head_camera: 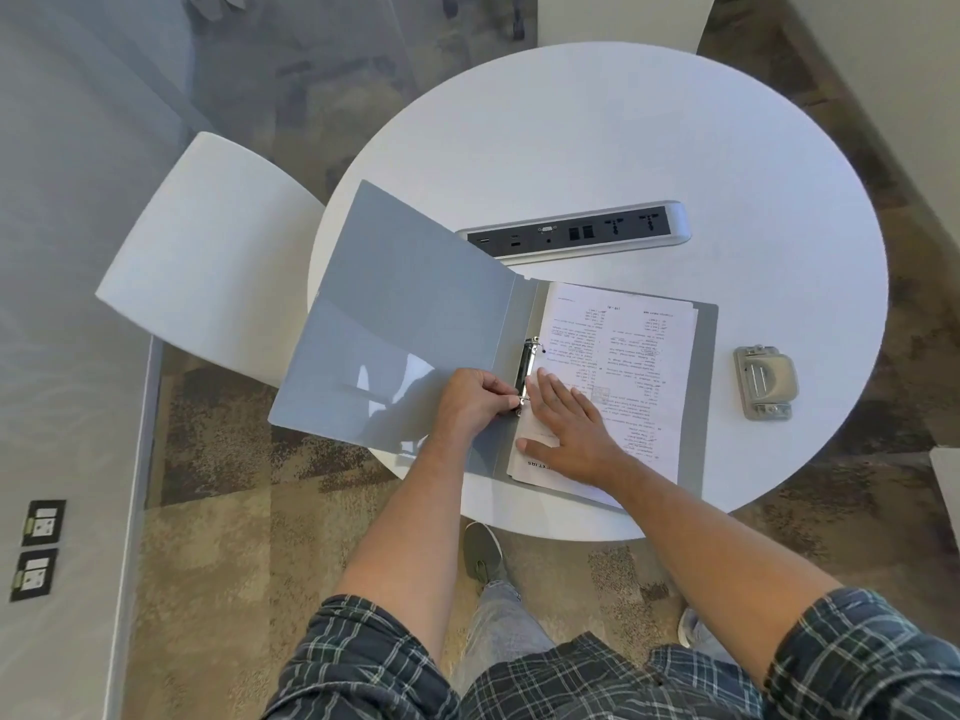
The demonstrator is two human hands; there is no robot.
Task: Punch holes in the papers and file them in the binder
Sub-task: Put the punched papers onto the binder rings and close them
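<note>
Bright even light, binder cover [395, 314] glare, wide-angle bowing at edges.

Round white table [597, 127], open binder [415, 304], hole punch [763, 381], pwr strip [576, 233]

I see a person from above, both forearms bare. The shirt [519, 683] is dark navy plaid with thin pale green-white lines; its sleeves [852, 652] are pushed up near the elbows. Trousers [498, 621] are light grey-blue denim. One shoe [480, 550] is olive-grey with a pale sole; the other shoe [693, 628] is mostly hidden and looks light grey.
</note>
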